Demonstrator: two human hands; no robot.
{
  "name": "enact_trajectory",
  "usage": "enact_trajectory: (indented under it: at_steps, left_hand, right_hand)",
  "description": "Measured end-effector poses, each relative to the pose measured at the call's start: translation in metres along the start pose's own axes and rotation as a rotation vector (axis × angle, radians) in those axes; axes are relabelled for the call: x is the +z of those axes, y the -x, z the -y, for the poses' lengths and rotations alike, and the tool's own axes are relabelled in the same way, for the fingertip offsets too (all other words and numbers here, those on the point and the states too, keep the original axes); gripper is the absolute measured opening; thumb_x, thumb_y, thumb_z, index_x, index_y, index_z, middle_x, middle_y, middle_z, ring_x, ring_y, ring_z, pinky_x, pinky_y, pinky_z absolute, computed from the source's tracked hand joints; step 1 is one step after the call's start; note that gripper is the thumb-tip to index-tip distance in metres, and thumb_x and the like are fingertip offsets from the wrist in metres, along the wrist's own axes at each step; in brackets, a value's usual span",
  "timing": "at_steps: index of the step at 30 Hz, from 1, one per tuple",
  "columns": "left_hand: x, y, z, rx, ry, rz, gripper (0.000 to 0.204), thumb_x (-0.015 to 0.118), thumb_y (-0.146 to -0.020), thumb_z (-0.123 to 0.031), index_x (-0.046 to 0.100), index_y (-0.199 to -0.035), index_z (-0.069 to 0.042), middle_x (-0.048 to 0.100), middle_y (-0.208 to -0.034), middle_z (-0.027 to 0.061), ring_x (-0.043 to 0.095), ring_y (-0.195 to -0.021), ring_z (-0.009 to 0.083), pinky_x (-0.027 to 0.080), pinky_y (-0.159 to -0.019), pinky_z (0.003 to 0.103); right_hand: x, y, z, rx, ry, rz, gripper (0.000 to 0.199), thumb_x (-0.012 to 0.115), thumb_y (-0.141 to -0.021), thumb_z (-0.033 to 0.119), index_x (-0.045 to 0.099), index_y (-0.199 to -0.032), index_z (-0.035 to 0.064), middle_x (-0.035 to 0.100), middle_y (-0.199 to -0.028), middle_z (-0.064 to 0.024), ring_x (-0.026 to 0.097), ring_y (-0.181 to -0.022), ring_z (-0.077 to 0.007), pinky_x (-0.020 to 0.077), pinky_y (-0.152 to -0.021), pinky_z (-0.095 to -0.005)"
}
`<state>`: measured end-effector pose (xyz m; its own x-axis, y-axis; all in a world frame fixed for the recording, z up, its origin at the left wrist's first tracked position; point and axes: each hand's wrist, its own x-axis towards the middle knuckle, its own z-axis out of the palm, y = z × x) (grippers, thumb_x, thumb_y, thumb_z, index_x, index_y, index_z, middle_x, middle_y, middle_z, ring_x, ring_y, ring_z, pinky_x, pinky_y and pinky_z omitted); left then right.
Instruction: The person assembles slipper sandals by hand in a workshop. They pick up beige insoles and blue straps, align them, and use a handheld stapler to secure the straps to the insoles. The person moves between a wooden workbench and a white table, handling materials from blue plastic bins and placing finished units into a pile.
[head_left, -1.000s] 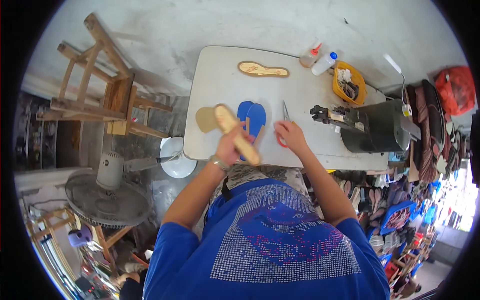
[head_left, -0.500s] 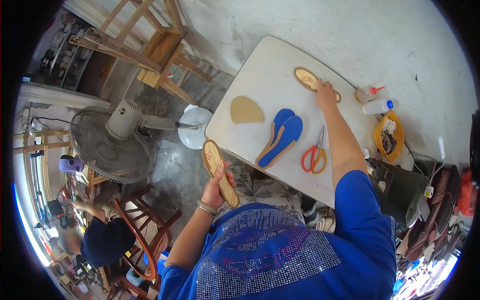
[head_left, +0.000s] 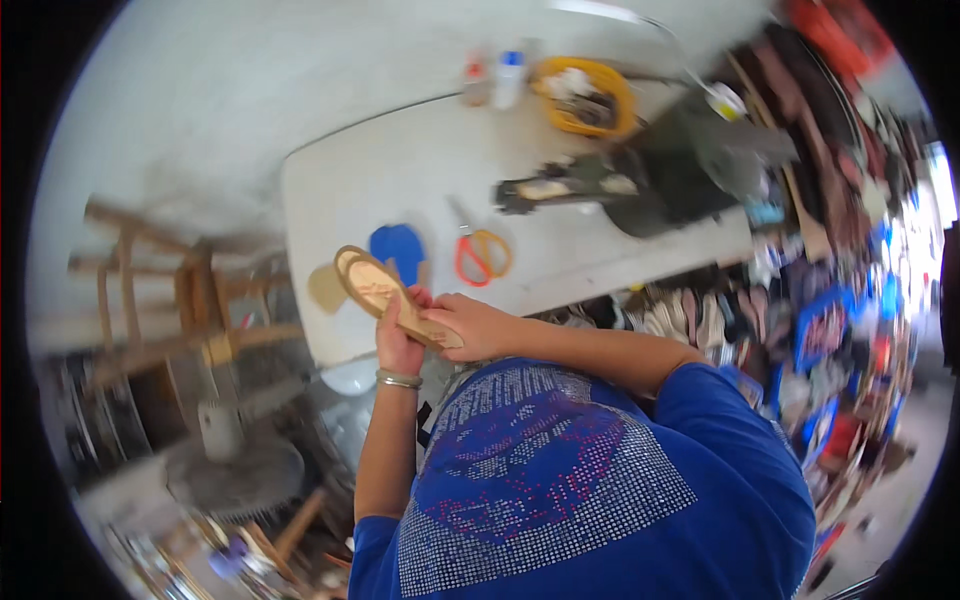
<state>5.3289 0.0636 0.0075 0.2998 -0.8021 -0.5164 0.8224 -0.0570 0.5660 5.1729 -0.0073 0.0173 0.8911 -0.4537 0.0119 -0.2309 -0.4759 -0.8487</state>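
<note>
White desk [head_left: 400, 180] behind, tan sole [head_left: 385, 298] gripped in both hands.
Left hand [head_left: 398, 345] and right hand [head_left: 475, 325] clasp it; scissors [head_left: 482, 255] beyond lie untouched.

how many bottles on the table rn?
2. Both stand side by side at the far edge of the white table: an orange-capped bottle and a blue-capped bottle, just left of the yellow basket. Clutter may hide more.

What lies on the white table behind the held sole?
Behind the sole, on the table: a blue piece, partly covered, a tan piece and orange scissors. The covered parts cannot be seen.
</note>
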Motion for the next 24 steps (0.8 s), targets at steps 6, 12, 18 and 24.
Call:
enact_trajectory:
  at_steps: [6, 12, 18, 24]
  left_hand:
    - [0.045, 0.003, 0.021, -0.117, -0.162, 0.132, 0.041, 0.049, -0.096, -0.040, 0.049, -0.113, -0.003, 0.056, -0.088, 0.0074, 0.055, -0.075, 0.0186, 0.049, -0.071, 0.033]
    - [0.054, 0.022, 0.062, -0.228, -0.342, 0.171, 0.031, 0.049, -0.096, -0.028, 0.054, -0.105, 0.001, 0.059, -0.091, 0.0110, 0.059, -0.080, 0.0197, 0.051, -0.074, 0.034]
    - [0.060, 0.038, 0.075, -0.238, -0.515, 0.239, 0.020, 0.052, -0.095, -0.022, 0.057, -0.093, -0.003, 0.058, -0.078, 0.0049, 0.057, -0.069, 0.0146, 0.048, -0.062, 0.027]
    - [0.042, 0.039, 0.061, -0.180, -0.334, 0.162, 0.033, 0.049, -0.096, -0.037, 0.051, -0.086, -0.006, 0.050, -0.072, 0.0024, 0.049, -0.060, 0.0117, 0.043, -0.056, 0.026]
  right_hand:
    - [-0.056, 0.187, -0.102, 0.819, -0.909, -0.439, 0.044, 0.063, -0.086, 0.036, 0.059, -0.113, 0.0010, 0.064, -0.095, -0.0147, 0.064, -0.086, -0.0236, 0.0527, -0.076, -0.0313]
    - [-0.097, 0.320, -0.227, 0.762, -1.331, -1.594, 0.033, 0.054, -0.093, 0.037, 0.057, -0.089, 0.0046, 0.056, -0.075, -0.0061, 0.057, -0.068, -0.0204, 0.0478, -0.061, -0.0333]
    - [-0.105, 0.360, -0.323, 0.587, -1.417, -1.413, 0.035, 0.056, -0.092, 0.039, 0.053, -0.106, 0.0069, 0.057, -0.083, -0.0079, 0.055, -0.073, -0.0203, 0.0473, -0.063, -0.0359]
    - [-0.122, 0.328, -0.322, 0.619, -1.363, -1.549, 0.036, 0.054, -0.092, 0.026, 0.051, -0.121, 0.0063, 0.057, -0.121, -0.0095, 0.055, -0.111, -0.0293, 0.0461, -0.093, -0.0460]
